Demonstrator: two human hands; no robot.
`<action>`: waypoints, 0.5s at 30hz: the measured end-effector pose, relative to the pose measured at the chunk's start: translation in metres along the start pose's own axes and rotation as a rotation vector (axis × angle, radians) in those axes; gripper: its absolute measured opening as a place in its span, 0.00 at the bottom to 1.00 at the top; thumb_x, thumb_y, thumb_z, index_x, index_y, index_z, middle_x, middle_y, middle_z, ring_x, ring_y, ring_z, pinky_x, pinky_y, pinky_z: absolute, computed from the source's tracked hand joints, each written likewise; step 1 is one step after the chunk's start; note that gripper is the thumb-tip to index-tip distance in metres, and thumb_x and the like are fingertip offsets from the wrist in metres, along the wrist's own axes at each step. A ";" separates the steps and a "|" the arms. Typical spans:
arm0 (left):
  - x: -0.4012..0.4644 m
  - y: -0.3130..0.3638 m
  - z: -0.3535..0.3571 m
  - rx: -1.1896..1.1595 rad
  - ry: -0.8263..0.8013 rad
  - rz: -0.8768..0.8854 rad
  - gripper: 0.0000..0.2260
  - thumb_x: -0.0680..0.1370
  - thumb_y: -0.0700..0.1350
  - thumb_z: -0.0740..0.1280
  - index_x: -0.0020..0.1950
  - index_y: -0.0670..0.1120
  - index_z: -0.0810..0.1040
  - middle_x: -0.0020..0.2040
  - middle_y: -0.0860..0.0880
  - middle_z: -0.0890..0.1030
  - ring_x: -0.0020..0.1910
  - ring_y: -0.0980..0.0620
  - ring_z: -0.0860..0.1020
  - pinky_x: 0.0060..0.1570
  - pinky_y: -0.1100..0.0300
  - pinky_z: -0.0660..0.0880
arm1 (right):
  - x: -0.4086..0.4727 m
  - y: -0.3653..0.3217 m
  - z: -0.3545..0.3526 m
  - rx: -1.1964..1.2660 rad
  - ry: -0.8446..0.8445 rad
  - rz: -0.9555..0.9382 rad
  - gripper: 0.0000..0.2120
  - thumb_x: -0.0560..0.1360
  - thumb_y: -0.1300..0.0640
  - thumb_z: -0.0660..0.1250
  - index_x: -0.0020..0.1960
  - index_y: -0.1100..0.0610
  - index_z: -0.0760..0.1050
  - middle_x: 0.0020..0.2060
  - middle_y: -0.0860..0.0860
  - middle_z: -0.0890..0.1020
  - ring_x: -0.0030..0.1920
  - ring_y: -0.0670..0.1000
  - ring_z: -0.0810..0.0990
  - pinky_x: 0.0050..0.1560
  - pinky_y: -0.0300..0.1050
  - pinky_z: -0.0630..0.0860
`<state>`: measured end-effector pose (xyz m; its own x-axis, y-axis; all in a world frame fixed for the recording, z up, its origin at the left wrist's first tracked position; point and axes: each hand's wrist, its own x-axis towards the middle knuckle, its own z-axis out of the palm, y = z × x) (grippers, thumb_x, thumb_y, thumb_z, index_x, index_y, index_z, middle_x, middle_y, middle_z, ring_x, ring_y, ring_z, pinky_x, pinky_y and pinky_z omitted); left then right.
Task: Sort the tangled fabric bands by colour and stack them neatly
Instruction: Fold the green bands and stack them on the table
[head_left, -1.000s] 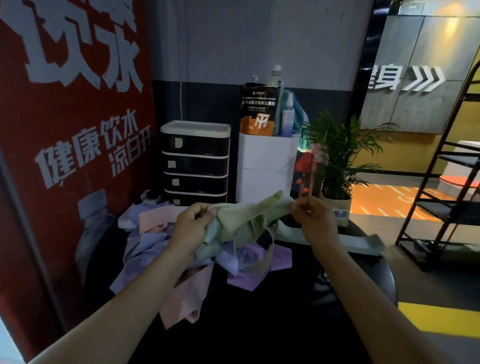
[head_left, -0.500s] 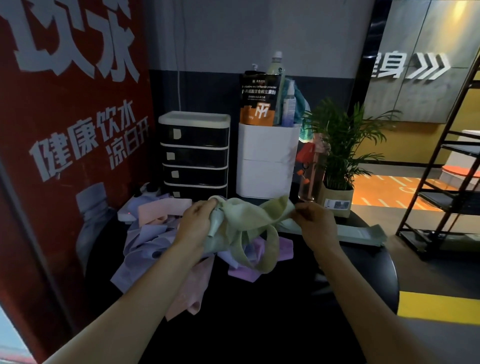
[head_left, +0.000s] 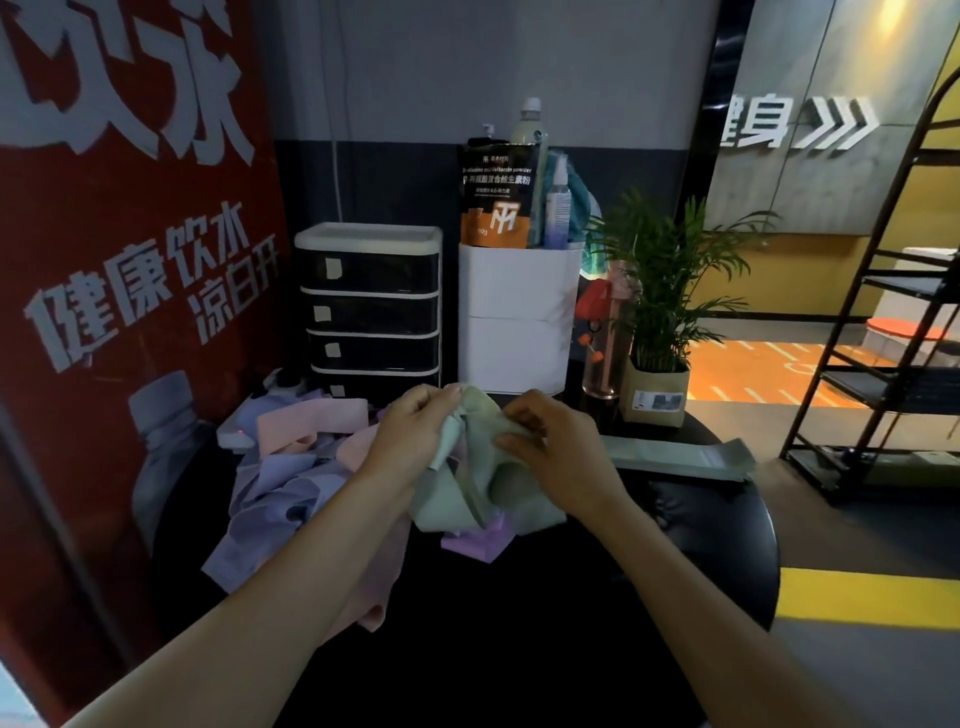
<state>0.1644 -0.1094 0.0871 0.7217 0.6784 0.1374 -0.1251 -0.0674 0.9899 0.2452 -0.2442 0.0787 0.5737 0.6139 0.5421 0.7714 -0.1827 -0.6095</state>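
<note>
On the left of the dark worktop (head_left: 597, 649), a heap (head_left: 291, 483) of lilac and pink bands is still lying tangled and unsorted. Above its right edge, a knot of green bands (head_left: 480, 467) is being held off the surface: the left hand (head_left: 415, 431) is gripping one side with curled fingers, while the right hand (head_left: 550, 441) is pinching a fold of the other. The knot is best being teased apart by easing one loop out through the other, not by a hard pull, which would likely tighten it. Further right, a flat green band (head_left: 680, 457) is lying straight, and each freed band is probably best being laid squarely on it.
</note>
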 end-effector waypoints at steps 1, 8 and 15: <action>0.002 0.000 -0.002 -0.027 0.014 -0.005 0.12 0.78 0.46 0.65 0.36 0.44 0.72 0.35 0.44 0.74 0.36 0.49 0.72 0.40 0.56 0.69 | 0.001 0.002 -0.003 -0.013 0.018 -0.019 0.05 0.72 0.59 0.71 0.47 0.59 0.77 0.41 0.51 0.82 0.43 0.51 0.79 0.46 0.47 0.75; 0.018 0.018 -0.043 -0.276 0.166 -0.258 0.13 0.80 0.51 0.60 0.39 0.45 0.73 0.27 0.47 0.78 0.22 0.53 0.76 0.33 0.59 0.74 | -0.004 0.041 -0.038 -0.122 0.159 0.049 0.01 0.72 0.61 0.70 0.41 0.59 0.80 0.36 0.49 0.81 0.36 0.45 0.78 0.38 0.31 0.72; 0.022 0.013 -0.032 -0.104 0.196 -0.156 0.14 0.80 0.49 0.59 0.43 0.41 0.77 0.32 0.45 0.79 0.31 0.49 0.77 0.38 0.58 0.74 | -0.001 0.054 -0.039 -0.067 0.231 0.178 0.03 0.74 0.66 0.67 0.45 0.61 0.78 0.36 0.48 0.78 0.37 0.46 0.77 0.37 0.28 0.70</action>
<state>0.1573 -0.0721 0.1018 0.5932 0.8042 -0.0366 -0.0988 0.1179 0.9881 0.2973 -0.2848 0.0680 0.7434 0.3779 0.5519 0.6648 -0.3269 -0.6717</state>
